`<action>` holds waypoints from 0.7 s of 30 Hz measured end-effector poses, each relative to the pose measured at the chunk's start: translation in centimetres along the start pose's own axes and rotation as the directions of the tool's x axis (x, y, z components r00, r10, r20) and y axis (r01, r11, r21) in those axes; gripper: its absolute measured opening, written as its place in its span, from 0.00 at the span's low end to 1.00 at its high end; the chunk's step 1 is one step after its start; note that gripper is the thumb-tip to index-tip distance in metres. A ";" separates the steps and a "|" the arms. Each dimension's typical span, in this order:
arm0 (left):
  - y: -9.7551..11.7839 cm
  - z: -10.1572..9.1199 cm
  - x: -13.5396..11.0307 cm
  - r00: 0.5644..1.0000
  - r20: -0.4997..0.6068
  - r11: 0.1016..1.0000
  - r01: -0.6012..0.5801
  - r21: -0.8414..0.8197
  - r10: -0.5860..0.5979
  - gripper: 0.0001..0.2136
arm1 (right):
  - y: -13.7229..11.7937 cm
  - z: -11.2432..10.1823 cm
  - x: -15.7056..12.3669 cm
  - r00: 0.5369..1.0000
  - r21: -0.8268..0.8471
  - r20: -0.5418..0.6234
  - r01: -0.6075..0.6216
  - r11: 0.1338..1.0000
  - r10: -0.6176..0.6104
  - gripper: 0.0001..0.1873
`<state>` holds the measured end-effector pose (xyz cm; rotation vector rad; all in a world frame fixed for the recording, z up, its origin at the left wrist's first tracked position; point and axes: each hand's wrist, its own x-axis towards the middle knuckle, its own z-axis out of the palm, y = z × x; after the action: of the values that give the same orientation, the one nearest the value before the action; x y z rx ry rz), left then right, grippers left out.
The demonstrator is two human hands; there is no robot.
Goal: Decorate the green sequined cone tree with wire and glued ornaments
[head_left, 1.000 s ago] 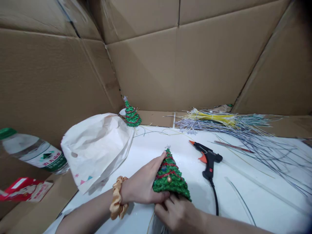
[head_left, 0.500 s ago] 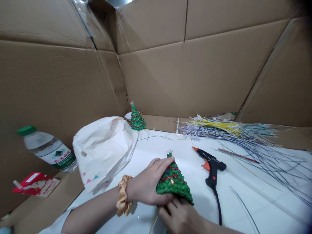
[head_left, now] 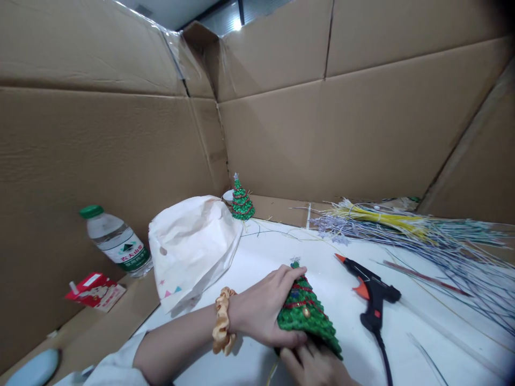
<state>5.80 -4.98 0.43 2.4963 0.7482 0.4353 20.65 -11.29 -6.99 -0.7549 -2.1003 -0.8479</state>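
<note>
A small green sequined Christmas tree (head_left: 308, 319) with red trim and a gold bell lies tilted on the white table (head_left: 281, 252), its silver star tip pointing away from me. My left hand (head_left: 267, 311), with a gold scrunchie on the wrist, is wrapped over the tree's left side. My right hand (head_left: 316, 367) pinches the tree's base from below, at the bottom edge of the view. A black hot glue gun (head_left: 372, 292) with an orange trigger lies just right of the tree.
A second small green tree (head_left: 242, 199) stands at the back by a cream paper bag (head_left: 193, 246). A water bottle (head_left: 116, 242) and red carton (head_left: 95, 290) sit at left. A bundle of yellow and silver wire stems (head_left: 406, 228) spreads at right. Cardboard walls (head_left: 306, 128) surround the table.
The view has swung up and to the left, so everything sits further right and lower. Both hands keep their hold on the tree, which lies a little flatter.
</note>
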 end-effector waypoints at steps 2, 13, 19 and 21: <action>0.0 0.0 0.0 1.000 0.003 1.000 -0.008 0.001 0.008 0.43 | 0.0 0.0 0.0 1.000 -0.005 -0.017 -0.007 1.000 0.007 0.09; -0.7 0.4 -0.6 0.998 -0.041 0.998 -0.043 -0.050 0.041 0.45 | -0.3 0.4 -0.2 1.000 0.077 0.021 0.004 0.997 -0.006 0.12; -0.7 0.5 -0.9 0.999 -0.040 1.000 -0.007 -0.025 0.006 0.44 | -0.3 0.7 0.2 0.996 0.127 -0.084 -0.016 0.992 0.026 0.16; -0.6 0.5 -0.9 0.999 -0.050 1.000 0.013 -0.001 -0.013 0.44 | -0.2 0.6 0.3 0.996 0.124 -0.086 -0.021 0.992 0.032 0.17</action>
<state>5.08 -5.25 -0.45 2.4866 0.7835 0.4944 20.04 -10.88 -7.12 -0.6662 -2.0394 -0.7171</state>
